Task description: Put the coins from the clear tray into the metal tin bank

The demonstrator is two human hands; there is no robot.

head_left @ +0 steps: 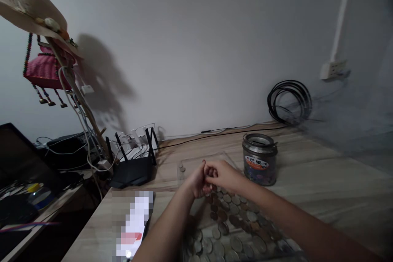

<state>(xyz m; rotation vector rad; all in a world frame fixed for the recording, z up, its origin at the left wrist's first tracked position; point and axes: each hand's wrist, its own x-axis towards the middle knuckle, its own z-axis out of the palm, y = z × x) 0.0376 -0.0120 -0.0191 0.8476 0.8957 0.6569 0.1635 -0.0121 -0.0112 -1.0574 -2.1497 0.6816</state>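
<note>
My left hand is turned palm up with its fingers curled, above a shallow clear tray. Against it, my right hand has its fingers bent in a pinch over the left palm. Whatever lies between the two hands is too small and hidden to make out. Many coins, silvery and some brownish, are spread in the near part of the tray below my wrists. A few small coins lie in its far left corner. To the right of my hands stands a round tin with a printed label, upright.
On the left, a phone with a lit, blurred screen lies on the wooden table. Behind it sits a black router with cables. A coil of black cable leans on the wall. A straw hat and pink bag hang at left.
</note>
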